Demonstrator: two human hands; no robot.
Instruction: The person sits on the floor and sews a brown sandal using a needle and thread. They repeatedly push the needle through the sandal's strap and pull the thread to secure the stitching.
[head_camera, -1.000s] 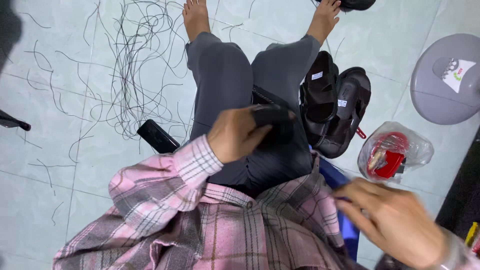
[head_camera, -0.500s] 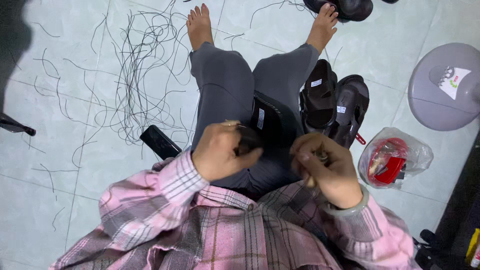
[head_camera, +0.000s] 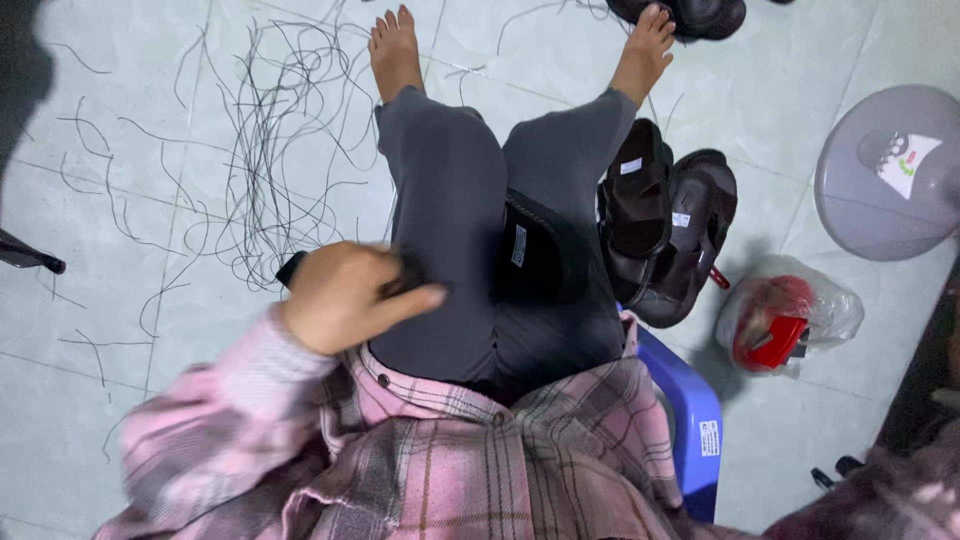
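Note:
My left hand (head_camera: 345, 298) hovers over my left thigh, blurred, with the fingers curled and the thumb pointing right. Something dark shows at the fingertips, but I cannot tell whether the hand grips it. A black sandal piece (head_camera: 532, 250) lies on my lap, between my grey trouser legs, just right of the hand. Part of a black object (head_camera: 289, 268) on the floor peeks out from behind the hand. My right hand is out of view; only its blurred pink plaid sleeve (head_camera: 900, 495) shows at the bottom right.
I sit on a blue plastic stool (head_camera: 692, 425). A pair of black sandals (head_camera: 668, 230) lies right of my legs, with a plastic bag holding something red (head_camera: 782, 322) and a grey round stool top (head_camera: 890, 170) beyond. Loose black threads (head_camera: 262, 150) litter the tiled floor at left.
My right hand has left my lap and swung out of view to the right. My left hand has shifted left off the sandal piece, which now lies uncovered on my lap.

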